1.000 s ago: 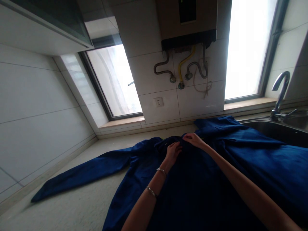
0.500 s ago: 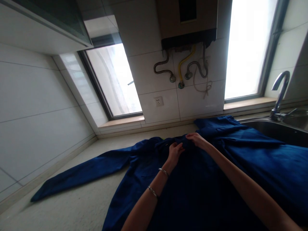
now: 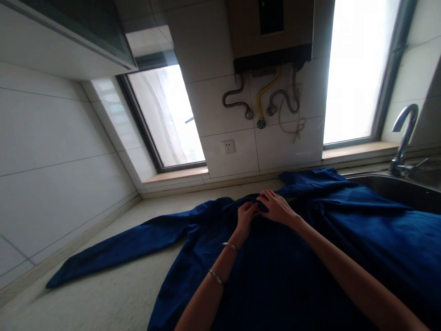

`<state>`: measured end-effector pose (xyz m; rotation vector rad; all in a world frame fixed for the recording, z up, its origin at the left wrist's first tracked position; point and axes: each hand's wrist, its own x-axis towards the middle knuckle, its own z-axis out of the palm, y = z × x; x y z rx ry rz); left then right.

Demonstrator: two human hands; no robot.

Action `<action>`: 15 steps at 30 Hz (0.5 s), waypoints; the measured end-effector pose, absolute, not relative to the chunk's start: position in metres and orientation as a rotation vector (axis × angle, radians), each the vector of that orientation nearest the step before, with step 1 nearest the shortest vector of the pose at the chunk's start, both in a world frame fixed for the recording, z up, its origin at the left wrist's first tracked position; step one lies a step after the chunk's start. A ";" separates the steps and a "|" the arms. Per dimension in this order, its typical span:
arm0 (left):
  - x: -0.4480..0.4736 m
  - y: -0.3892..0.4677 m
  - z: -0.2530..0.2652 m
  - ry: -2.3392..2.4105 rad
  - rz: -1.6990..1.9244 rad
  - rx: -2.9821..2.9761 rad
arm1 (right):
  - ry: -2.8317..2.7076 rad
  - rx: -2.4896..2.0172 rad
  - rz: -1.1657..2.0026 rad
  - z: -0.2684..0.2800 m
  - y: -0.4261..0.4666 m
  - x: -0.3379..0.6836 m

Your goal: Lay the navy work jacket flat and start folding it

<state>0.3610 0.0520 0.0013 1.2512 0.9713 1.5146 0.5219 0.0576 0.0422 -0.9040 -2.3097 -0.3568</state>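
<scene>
A dark blue long-sleeved jacket (image 3: 275, 271) lies spread over the counter, one sleeve stretched out to the left and more of its cloth reaching right toward the sink. At the collar end, my left hand (image 3: 246, 216) pinches the blue cloth between its fingers. Close beside it, almost touching, my right hand (image 3: 275, 207) is closed on the same bunched cloth. Small bits of bright green show at the neck near both hands. The fingers partly cover the cloth, so the exact part being held is hard to make out.
A pale counter (image 3: 113, 294) runs along the tiled wall. At the right stand a sink (image 3: 382, 186) and a curved metal faucet (image 3: 404, 133). A water heater (image 3: 272, 32) with hoses hangs above, a socket (image 3: 228, 146) below it. A cabinet (image 3: 69, 37) juts out at upper left.
My right hand has moved slightly left, closer to my left hand, and its fingers have curled over the collar cloth. More green shows at the neck. The view has shifted a little.
</scene>
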 end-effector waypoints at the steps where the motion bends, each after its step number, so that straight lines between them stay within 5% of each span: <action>1: 0.358 0.051 0.005 1.051 1.526 1.394 | -2.313 -0.916 -0.383 0.042 0.059 0.521; 9: 0.309 0.039 0.042 1.741 1.345 2.501 | -2.033 -1.077 -0.364 0.039 0.082 0.545; 15: 0.277 0.048 0.039 1.718 1.121 2.277 | -1.887 -1.095 -0.195 0.030 0.104 0.562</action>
